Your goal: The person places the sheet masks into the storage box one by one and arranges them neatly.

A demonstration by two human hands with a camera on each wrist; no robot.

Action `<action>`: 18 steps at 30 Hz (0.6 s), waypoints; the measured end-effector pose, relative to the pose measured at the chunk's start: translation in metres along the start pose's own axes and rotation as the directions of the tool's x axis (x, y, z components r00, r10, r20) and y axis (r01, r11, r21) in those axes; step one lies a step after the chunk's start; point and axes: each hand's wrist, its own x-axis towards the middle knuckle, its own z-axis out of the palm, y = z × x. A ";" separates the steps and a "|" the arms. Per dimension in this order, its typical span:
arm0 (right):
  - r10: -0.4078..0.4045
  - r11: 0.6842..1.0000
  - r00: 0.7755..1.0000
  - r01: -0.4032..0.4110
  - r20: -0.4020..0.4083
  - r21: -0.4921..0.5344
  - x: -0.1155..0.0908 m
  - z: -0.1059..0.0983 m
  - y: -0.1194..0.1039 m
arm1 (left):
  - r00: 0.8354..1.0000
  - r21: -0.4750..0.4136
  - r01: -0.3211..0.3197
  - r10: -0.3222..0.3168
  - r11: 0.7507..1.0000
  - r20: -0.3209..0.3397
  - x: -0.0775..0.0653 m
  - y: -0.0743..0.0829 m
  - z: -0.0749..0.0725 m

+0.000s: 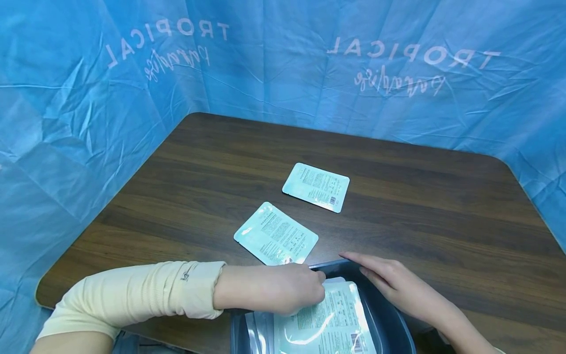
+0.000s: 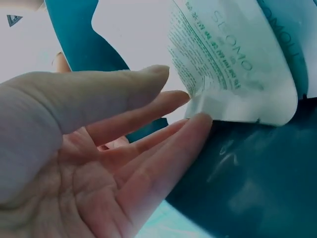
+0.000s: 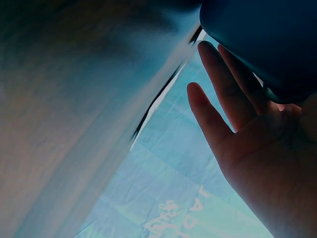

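Observation:
A dark blue bin point(image 1: 386, 314) at the table's near edge holds several flat, pale-green printed sachets point(image 1: 329, 319). My left hand point(image 1: 287, 289) reaches over the bin's far left part, at the top of the sachets. In the left wrist view its fingers are fairly straight, and fingertips touch the creased edge of one sachet point(image 2: 257, 94); the thumb lies apart from the fingertips. My right hand point(image 1: 393, 285) rests against the bin's far right rim, fingers extended. The right wrist view shows those fingers spread beside the dark bin wall point(image 3: 262, 39).
Two more sachets lie flat on the dark wooden table point(image 1: 420, 211): one just beyond the bin point(image 1: 276, 233), the other farther back point(image 1: 316, 187). Blue sheeting point(image 1: 274, 64) with mirrored white lettering hangs behind and to the left of the table.

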 end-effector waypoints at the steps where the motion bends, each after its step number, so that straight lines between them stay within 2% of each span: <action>1: 0.007 1.000 1.000 -0.007 0.003 0.007 0.000 0.000 0.000 | 1.000 0.016 -0.011 0.011 1.000 -0.002 0.000 0.000 0.000; 7: 0.035 0.999 0.999 -0.035 0.010 0.017 0.000 0.000 -0.001 | 0.999 0.090 -0.037 0.038 0.995 -0.014 -0.004 0.002 0.001; 14: 0.034 0.999 0.999 -0.034 0.010 0.016 0.000 0.000 -0.001 | 1.000 0.107 -0.024 0.022 0.994 0.015 -0.005 0.004 0.002; 18: 0.041 0.999 0.999 -0.041 0.015 0.026 0.000 0.000 -0.001 | 0.999 0.182 -0.003 -0.005 0.983 0.043 -0.003 0.007 0.005</action>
